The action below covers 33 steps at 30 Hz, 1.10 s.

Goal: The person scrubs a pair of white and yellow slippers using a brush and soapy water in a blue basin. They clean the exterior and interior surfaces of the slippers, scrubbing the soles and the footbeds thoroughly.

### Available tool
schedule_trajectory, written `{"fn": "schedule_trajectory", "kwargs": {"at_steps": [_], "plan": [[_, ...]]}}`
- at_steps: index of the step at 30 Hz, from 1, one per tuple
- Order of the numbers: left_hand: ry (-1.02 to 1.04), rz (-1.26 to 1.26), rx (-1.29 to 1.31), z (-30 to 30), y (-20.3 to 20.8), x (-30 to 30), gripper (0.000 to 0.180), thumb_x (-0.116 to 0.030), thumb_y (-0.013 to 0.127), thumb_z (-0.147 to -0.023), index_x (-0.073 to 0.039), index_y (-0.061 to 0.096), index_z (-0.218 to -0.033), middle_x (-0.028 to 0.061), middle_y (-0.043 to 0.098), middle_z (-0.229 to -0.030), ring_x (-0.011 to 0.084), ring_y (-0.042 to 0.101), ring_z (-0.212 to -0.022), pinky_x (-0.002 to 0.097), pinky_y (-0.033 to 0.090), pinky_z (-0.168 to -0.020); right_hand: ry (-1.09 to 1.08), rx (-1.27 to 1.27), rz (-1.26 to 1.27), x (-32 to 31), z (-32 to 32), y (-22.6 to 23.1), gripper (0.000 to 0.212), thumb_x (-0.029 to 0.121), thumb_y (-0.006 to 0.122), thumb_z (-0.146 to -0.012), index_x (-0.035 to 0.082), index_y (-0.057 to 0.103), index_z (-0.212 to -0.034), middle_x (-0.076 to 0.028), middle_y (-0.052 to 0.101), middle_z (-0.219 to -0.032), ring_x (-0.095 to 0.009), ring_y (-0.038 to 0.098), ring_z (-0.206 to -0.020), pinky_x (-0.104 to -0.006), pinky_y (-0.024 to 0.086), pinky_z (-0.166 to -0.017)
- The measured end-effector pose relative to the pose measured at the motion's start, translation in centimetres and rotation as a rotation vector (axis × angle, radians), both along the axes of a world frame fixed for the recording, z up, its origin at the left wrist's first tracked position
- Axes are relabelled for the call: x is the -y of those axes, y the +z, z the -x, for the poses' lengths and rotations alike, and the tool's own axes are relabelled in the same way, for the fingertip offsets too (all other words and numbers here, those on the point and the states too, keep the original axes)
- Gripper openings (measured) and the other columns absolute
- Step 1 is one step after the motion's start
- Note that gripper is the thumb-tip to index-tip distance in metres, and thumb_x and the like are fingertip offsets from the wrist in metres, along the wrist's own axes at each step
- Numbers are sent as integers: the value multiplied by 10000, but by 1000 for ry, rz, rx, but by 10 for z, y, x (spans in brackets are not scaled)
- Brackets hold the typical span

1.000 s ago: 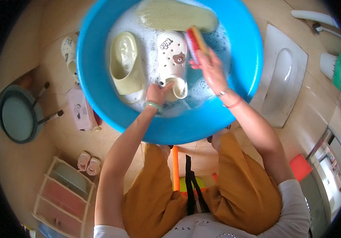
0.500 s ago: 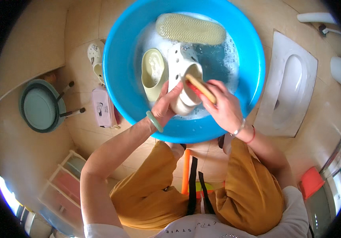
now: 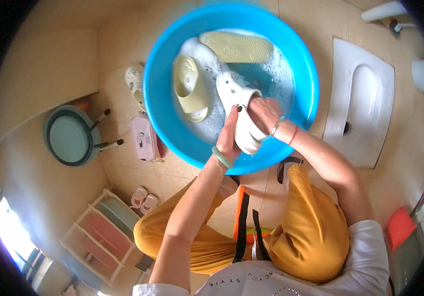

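Note:
In a large blue basin (image 3: 157, 98) of soapy water, my left hand (image 3: 228, 133) steadies a white clog (image 3: 244, 130), its fingers closed along the clog's side and its toe pointing away from me. My right hand (image 3: 267, 112) reaches into the clog's foot opening, fingers curled and mostly hidden. The wooden scrub brush it gripped half a second ago is out of sight inside the shoe. To the left, a pale green slide sandal (image 3: 192, 101) lies with its strap up. A second pale green slide (image 3: 236, 47) rests sole up at the far side.
A white squat toilet (image 3: 362, 98) is set in the floor on the right. Left of the basin are a patterned white clog (image 3: 134, 81), a pink case (image 3: 144, 140) and round green basins (image 3: 71, 135). Small pink shoes (image 3: 144, 200) stand near a shelf rack (image 3: 98, 241).
My right hand has gone deeper into the clog, and the brush is now hidden. The clog has tilted, its toe swinging left. The whole view has shifted slightly.

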State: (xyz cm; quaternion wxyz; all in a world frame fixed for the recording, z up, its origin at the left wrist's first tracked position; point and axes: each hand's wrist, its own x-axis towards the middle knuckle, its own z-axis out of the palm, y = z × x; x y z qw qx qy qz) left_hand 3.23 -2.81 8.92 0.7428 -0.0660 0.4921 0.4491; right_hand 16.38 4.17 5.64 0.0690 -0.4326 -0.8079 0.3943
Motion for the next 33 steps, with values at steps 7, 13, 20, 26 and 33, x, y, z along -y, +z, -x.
{"fn": "schedule_trajectory", "kwargs": {"at_steps": [7, 13, 20, 26, 33], "plan": [[25, -123, 251, 25, 80, 18, 525, -483, 384, -1024, -104, 473, -1376, 118, 602, -1294, 297, 617, -1127, 483, 493, -976, 208, 220, -14, -9, 13, 119, 386, 426, 578, -871, 53, 680, -862, -205, 703, -891, -375, 687, -830, -488, 536, -733], [183, -286, 223, 41, 120, 47, 531, -491, 380, -1025, -82, 505, -1341, 102, 629, -1235, 263, 634, -1084, 418, 522, -930, 324, 66, -54, 30, 15, 220, 250, 267, 572, -907, 23, 609, -949, -228, 657, -860, -388, 632, -844, -489, 495, -738], [185, -301, 267, 14, 155, 54, 580, -513, 391, -1014, -103, 431, -1422, 87, 561, -1359, 255, 583, -1197, 421, 478, -1001, 114, 53, -167, 24, 58, 179, 255, 200, 608, -830, 34, 628, -1023, -232, 671, -891, -402, 656, -820, -468, 530, -694], [249, -333, 195, 38, 147, 64, 570, -523, 347, -1023, -104, 466, -1391, 106, 601, -1291, 258, 617, -1139, 428, 500, -985, 227, -115, -12, 43, 44, 210, 309, 125, 543, -927, -4, 565, -1207, -263, 652, -902, -446, 626, -856, -488, 505, -712], [223, -435, -22, -2, 132, 64, 681, -562, 392, -997, -130, 254, -1504, 113, 493, -1400, 244, 547, -1228, 412, 467, -1019, -181, -318, 425, 34, 45, 196, 302, 200, 542, -948, -18, 589, -1152, -161, 687, -865, -268, 668, -745, -390, 522, -656]]}}
